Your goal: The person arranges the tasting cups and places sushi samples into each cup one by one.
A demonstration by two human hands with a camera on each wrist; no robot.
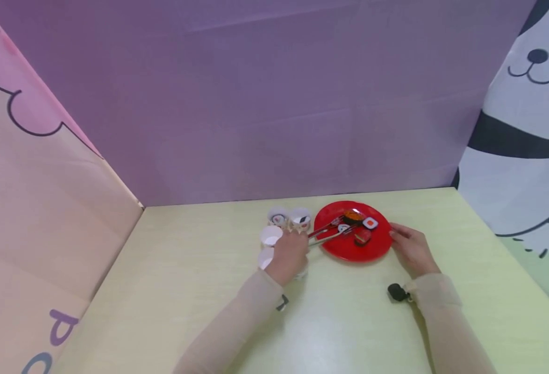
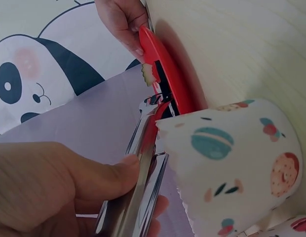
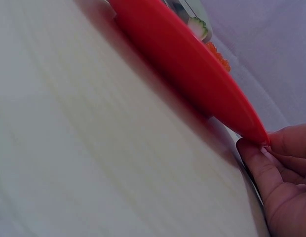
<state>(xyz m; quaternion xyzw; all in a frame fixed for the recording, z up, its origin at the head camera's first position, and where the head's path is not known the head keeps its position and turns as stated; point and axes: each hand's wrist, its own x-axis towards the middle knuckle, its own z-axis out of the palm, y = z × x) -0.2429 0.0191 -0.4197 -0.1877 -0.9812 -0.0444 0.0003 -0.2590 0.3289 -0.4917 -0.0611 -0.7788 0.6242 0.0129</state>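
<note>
Silver metal tongs gripped by left hand; round red plate pinched by right hand; print on white paper cup resolved left-wrist only.

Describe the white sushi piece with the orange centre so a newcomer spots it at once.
On the pale table, find the red plate, pinched at its rim by the right hand. In the head view, the white sushi piece is the rightmost piece on it. Its white rounded-square face around an orange centre sets it apart from the orange-topped piece and the reddish piece.
</note>
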